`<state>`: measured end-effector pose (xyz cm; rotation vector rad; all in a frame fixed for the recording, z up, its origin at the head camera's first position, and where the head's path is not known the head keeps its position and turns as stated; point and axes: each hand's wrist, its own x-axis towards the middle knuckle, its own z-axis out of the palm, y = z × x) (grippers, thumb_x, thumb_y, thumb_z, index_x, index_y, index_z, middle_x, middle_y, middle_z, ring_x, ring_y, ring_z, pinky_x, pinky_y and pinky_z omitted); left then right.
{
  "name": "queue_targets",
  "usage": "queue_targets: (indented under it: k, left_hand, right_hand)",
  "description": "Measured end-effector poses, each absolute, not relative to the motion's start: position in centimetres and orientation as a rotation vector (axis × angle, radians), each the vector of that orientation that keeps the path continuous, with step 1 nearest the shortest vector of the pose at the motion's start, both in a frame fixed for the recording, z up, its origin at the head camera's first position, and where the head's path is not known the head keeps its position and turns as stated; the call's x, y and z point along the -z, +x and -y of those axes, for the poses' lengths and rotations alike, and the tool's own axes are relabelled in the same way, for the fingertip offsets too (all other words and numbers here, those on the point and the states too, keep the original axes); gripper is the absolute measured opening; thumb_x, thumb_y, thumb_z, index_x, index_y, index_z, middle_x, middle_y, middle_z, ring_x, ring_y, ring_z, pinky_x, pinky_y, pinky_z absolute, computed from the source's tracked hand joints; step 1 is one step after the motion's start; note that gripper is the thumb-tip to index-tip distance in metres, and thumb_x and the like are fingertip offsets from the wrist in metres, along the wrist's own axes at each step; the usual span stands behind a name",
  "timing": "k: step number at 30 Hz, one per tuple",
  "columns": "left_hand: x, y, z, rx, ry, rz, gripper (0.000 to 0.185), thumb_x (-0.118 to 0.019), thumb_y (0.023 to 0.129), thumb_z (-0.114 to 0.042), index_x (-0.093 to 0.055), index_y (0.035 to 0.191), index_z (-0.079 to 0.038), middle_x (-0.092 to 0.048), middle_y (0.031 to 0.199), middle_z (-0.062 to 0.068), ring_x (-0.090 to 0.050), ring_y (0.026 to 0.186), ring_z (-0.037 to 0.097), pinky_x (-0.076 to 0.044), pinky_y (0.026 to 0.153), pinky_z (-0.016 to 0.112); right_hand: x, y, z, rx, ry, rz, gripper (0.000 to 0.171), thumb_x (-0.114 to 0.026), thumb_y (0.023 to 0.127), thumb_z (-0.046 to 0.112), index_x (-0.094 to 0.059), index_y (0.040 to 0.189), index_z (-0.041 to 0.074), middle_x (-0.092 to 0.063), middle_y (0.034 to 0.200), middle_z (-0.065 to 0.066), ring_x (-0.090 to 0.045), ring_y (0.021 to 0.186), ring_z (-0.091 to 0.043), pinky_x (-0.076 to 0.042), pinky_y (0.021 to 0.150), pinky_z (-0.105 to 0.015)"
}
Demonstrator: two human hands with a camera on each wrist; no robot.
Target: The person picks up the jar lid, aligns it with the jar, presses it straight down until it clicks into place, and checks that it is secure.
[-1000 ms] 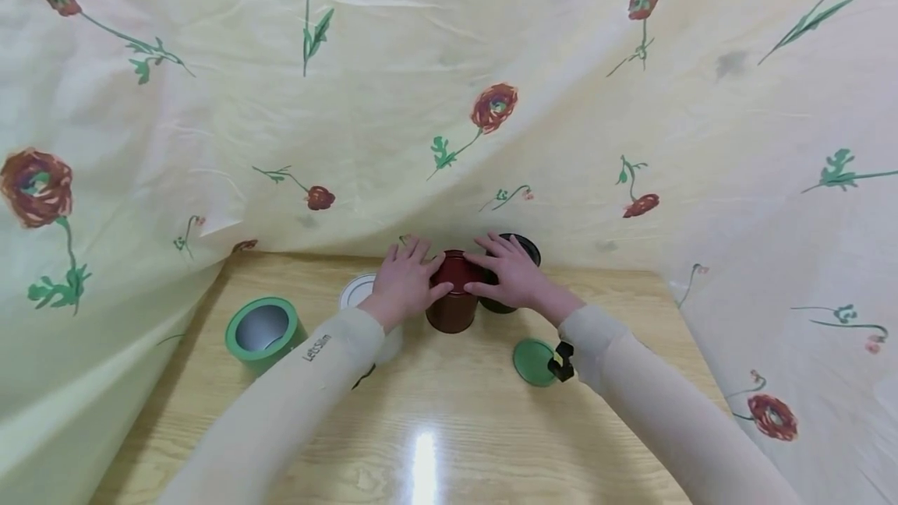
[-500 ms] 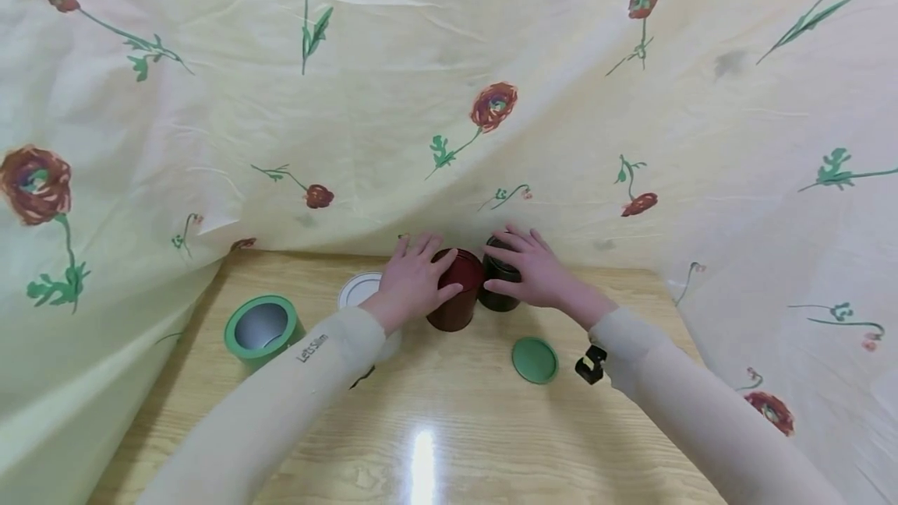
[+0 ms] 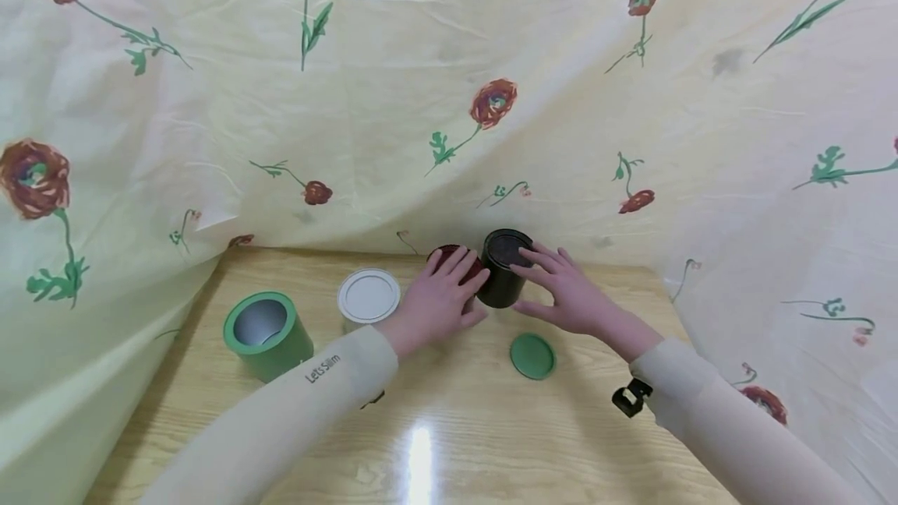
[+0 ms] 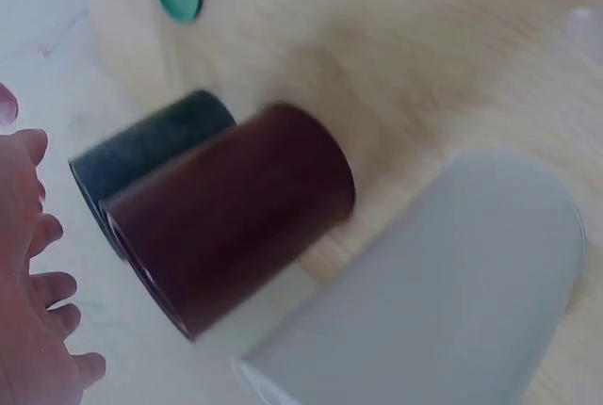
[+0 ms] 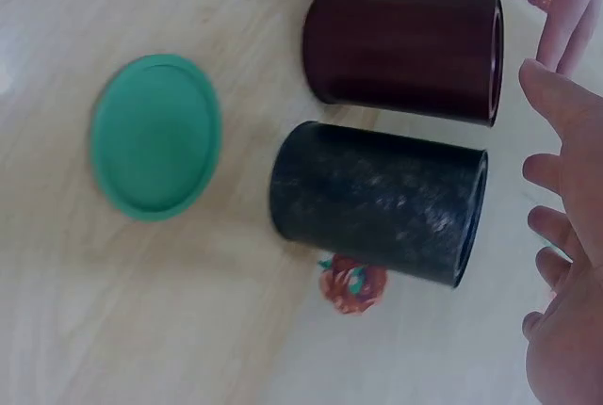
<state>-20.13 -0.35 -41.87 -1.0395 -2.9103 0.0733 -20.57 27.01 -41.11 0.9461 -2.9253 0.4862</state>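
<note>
Red can (image 3: 456, 257) and black can (image 3: 505, 277) side by side, lidded; green can (image 3: 266, 333) open, empty. Left hand (image 3: 438, 302) now relaxed on red; right hand (image 3: 568, 298) shifted to black, fingers straight.

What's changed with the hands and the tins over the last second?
The right hand left the dark red tin and moved right, beside the black tin. The left hand shifted right, uncovering the white tin. The green tin and green lid stayed put.

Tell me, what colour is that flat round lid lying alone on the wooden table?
Green; the flat round lid shows best in the right wrist view.
</note>
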Motion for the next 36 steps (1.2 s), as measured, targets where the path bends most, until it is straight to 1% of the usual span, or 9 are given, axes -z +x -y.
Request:
queue_targets:
  k: [5, 11, 13, 16, 20, 23, 26, 32, 36]
  left_hand:
    - [43.1, -18.8, -0.9, -0.1, -1.102, 2.909, 0.072, -0.043, 0.108, -0.067, -0.034, 0.169, -0.03, -0.022, 0.178, 0.005, -0.014, 0.166, 0.026, -0.013, 0.134, 0.052]
    - [45.2, -17.4, -2.1, -0.024, -1.129, 2.92, 0.073, -0.049, 0.106, -0.067, -0.038, 0.168, -0.031, -0.025, 0.177, 0.004, -0.017, 0.165, 0.025, -0.014, 0.134, 0.051]
    - [45.9, -16.8, -2.5, -0.03, -1.123, 2.912, 0.074, -0.048, 0.105, -0.07, -0.038, 0.168, -0.032, -0.027, 0.177, 0.003, -0.018, 0.165, 0.024, -0.015, 0.134, 0.051]
    - [46.8, -16.0, -3.1, -0.087, -1.139, 2.855, 0.076, -0.047, 0.104, -0.072, -0.039, 0.168, -0.031, -0.027, 0.177, 0.002, -0.017, 0.165, 0.024, -0.013, 0.134, 0.051]
    - [47.7, -15.2, -3.8, -0.13, -1.158, 2.757, 0.076, -0.048, 0.103, -0.073, -0.044, 0.165, -0.03, -0.03, 0.176, 0.002, -0.018, 0.165, 0.023, -0.016, 0.134, 0.05]
    - [48.3, -15.0, -4.2, -0.119, -1.15, 2.761, 0.076, -0.048, 0.103, -0.074, -0.044, 0.165, -0.03, -0.033, 0.175, 0.002, -0.023, 0.164, 0.023, -0.02, 0.133, 0.05]
    - [49.2, -15.0, -4.5, -0.1, -1.137, 2.811, 0.077, -0.05, 0.103, -0.073, -0.042, 0.166, -0.03, -0.034, 0.174, 0.003, -0.026, 0.163, 0.024, -0.021, 0.132, 0.051]
    - [51.9, -15.2, -5.3, -0.052, -1.114, 2.883, 0.08, -0.05, 0.102, -0.074, -0.041, 0.167, -0.029, -0.033, 0.175, 0.005, -0.026, 0.163, 0.025, -0.023, 0.132, 0.052]
    - [53.0, -15.3, -5.9, -0.015, -1.065, 2.909, 0.08, -0.051, 0.101, -0.074, -0.043, 0.166, -0.029, -0.034, 0.174, 0.005, -0.026, 0.163, 0.025, -0.024, 0.131, 0.052]
  right_hand:
    - [42.0, -19.2, -28.6, -0.489, 0.952, 2.908, 0.065, -0.083, 0.094, 0.032, -0.062, 0.149, 0.003, -0.044, 0.164, -0.026, -0.028, 0.156, -0.051, -0.017, 0.124, -0.075]
    - [43.4, -18.0, -30.2, -0.508, 0.956, 2.912, 0.068, -0.087, 0.09, 0.031, -0.064, 0.146, 0.001, -0.046, 0.161, -0.028, -0.032, 0.153, -0.054, -0.022, 0.121, -0.078]
    - [43.8, -17.6, -30.7, -0.524, 0.943, 2.925, 0.067, -0.088, 0.089, 0.031, -0.064, 0.145, 0.001, -0.047, 0.16, -0.029, -0.032, 0.152, -0.055, -0.023, 0.119, -0.079]
    - [44.3, -17.1, -31.3, -0.542, 0.93, 2.942, 0.068, -0.089, 0.088, 0.031, -0.065, 0.144, 0.0, -0.049, 0.157, -0.031, -0.034, 0.15, -0.058, -0.025, 0.117, -0.08]
    - [45.2, -16.7, -32.2, -0.559, 0.895, 2.961, 0.069, -0.09, 0.086, 0.031, -0.066, 0.142, -0.001, -0.051, 0.154, -0.033, -0.034, 0.148, -0.06, -0.026, 0.115, -0.082]
    - [46.1, -16.7, -32.9, -0.551, 0.873, 2.967, 0.069, -0.091, 0.085, 0.03, -0.066, 0.142, -0.001, -0.052, 0.153, -0.033, -0.036, 0.147, -0.061, -0.027, 0.114, -0.083]
    - [46.8, -16.5, -33.5, -0.557, 0.857, 2.98, 0.069, -0.091, 0.085, 0.03, -0.066, 0.142, 0.0, -0.053, 0.153, -0.033, -0.036, 0.147, -0.061, -0.026, 0.115, -0.082]
    - [47.9, -16.1, -34.1, -0.589, 0.826, 3.016, 0.073, -0.091, 0.085, 0.032, -0.065, 0.143, -0.002, -0.052, 0.153, -0.033, -0.035, 0.147, -0.061, -0.024, 0.115, -0.083]
    - [48.9, -15.9, -34.6, -0.595, 0.837, 3.002, 0.077, -0.094, 0.081, 0.031, -0.064, 0.143, -0.003, -0.053, 0.151, -0.035, -0.038, 0.145, -0.062, -0.027, 0.113, -0.084]
